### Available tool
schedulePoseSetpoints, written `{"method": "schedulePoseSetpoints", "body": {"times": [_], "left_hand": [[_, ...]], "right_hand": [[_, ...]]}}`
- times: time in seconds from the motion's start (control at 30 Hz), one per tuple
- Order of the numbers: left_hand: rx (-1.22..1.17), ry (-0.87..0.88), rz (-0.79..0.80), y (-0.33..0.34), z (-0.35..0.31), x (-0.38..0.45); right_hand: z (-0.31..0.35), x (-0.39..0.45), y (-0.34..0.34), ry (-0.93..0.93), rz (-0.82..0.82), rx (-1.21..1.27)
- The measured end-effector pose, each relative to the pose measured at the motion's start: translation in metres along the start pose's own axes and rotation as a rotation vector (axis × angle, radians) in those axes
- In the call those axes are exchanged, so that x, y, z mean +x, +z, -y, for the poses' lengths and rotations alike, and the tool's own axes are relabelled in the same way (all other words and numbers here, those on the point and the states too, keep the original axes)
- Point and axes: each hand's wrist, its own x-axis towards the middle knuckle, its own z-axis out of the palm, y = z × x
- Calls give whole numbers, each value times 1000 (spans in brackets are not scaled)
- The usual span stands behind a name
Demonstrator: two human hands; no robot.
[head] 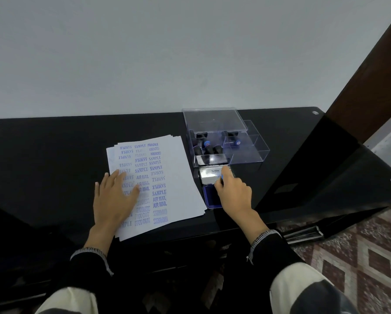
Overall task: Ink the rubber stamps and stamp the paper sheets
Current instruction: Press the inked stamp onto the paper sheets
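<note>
Stamp [221, 177] in right hand [233, 191], over ink pad [209, 198]

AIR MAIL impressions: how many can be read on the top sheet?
5 readable: three stacked in the middle column, at and, the lower two partly behind the left hand; two in the right column at and. The hand may hide more.

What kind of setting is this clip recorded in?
Probably a home or small office desk: a glossy black desk against a plain wall, a patterned rug on the floor, and a clear organiser box of stamps beside stamped paper sheets.
</note>
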Motion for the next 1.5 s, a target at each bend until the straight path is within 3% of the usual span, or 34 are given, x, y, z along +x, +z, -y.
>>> {"method": "schedulePoseSetpoints", "body": {"times": [0.17, 0.3, 0.47, 0.8, 1.1, 1.33, 1.5], "left_hand": [[-115, 150, -74, -1, -32, -7], [-351, 352, 253, 8, -90, -16], [-204, 503, 426, 33, -124, -18], [-203, 536, 299, 53, -115, -22], [-177, 539, 294, 54, -115, -22], [-157, 550, 280, 57, -114, -23], [-129, 567, 271, 57, -114, -24]], "right_hand": [[-2, -9, 3, 0, -30, 4], [-5, -15, 4, -8, -34, -2], [-8, -9, -2, -56, -12, -2], [-10, -11, 10, -125, -127, 82], [-3, 13, -3, -144, 37, 118], [-8, -7, 14, -143, -133, 162], [-5, 3, 7, -158, -66, 129]]}}
